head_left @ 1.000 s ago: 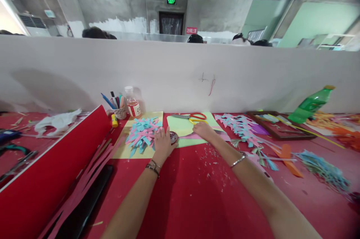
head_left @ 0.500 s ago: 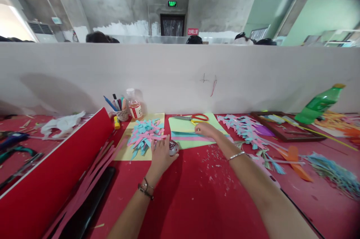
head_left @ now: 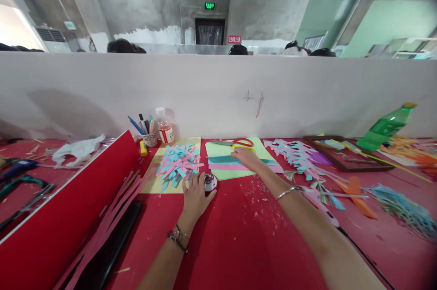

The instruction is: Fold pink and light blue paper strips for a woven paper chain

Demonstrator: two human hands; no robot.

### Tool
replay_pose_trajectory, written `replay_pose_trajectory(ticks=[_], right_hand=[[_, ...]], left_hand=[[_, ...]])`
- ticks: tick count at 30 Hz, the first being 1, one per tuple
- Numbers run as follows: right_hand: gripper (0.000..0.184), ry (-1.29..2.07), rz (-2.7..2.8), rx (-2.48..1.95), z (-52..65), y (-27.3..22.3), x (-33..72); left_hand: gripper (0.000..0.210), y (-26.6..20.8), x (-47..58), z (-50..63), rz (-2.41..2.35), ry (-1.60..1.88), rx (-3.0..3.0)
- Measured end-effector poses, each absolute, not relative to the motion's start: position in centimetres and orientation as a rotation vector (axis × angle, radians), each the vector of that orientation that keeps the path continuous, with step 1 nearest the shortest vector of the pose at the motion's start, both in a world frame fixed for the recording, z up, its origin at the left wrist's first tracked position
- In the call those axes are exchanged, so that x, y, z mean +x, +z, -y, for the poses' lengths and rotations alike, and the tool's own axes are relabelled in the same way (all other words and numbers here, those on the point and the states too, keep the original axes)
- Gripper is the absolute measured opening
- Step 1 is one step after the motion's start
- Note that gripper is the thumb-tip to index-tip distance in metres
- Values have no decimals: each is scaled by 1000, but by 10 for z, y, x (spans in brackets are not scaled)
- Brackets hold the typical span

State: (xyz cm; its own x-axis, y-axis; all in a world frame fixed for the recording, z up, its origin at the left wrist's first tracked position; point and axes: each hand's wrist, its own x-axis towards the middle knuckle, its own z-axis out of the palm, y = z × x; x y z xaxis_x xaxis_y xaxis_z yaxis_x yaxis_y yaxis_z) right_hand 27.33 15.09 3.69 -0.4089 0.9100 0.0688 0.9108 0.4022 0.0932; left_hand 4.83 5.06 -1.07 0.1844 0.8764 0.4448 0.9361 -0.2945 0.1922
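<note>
My left hand (head_left: pixel 195 193) rests on the red tabletop with fingers stretched and thumb apart, touching the side of a small round white dish (head_left: pixel 214 184) that has something dark in it. My right hand (head_left: pixel 246 159) is closed over light green paper (head_left: pixel 229 175), its fingertips at a teal paper strip (head_left: pixel 220 160). What is between those fingers is hidden. A pink strip (head_left: pixel 218 167) lies beside the teal one. Scissors (head_left: pixel 243 142) with red and yellow handles lie behind the right hand. Left of my left hand, blue and pink paper pieces (head_left: pixel 179 162) are heaped on yellow paper (head_left: pixel 150 185).
A bottle (head_left: pixel 166 132) and a pen cup (head_left: pixel 149 139) stand at the back left. A red panel (head_left: pixel 85 208) slants along the left. To the right are fringed paper strips (head_left: pixel 293 155), a pink glue gun (head_left: pixel 319 206), a wooden frame (head_left: pixel 368 166) and a green bottle (head_left: pixel 385 128).
My right hand has shifted slightly left over the strips. My left hand has moved a little down, uncovering more of the round dish.
</note>
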Motion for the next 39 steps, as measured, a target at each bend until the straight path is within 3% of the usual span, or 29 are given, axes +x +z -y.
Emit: replay_pose_trajectory(ticks=[4, 9, 18, 39], right_hand=[[29, -129, 2633, -1683, -149, 33, 279], [52, -66, 2550, -1803, -151, 21, 286], [23, -101, 2463, -1729, -148, 22, 286], [16, -200, 2437, -1642, -135, 51, 279]], left_hand=[[49, -11, 49, -51, 1790, -733, -2318], [48, -11, 49, -51, 1799, -742, -2316], [47, -10, 48, -50, 1779, -760, -2336], [44, -10, 48, -51, 1754, -784, -2337]])
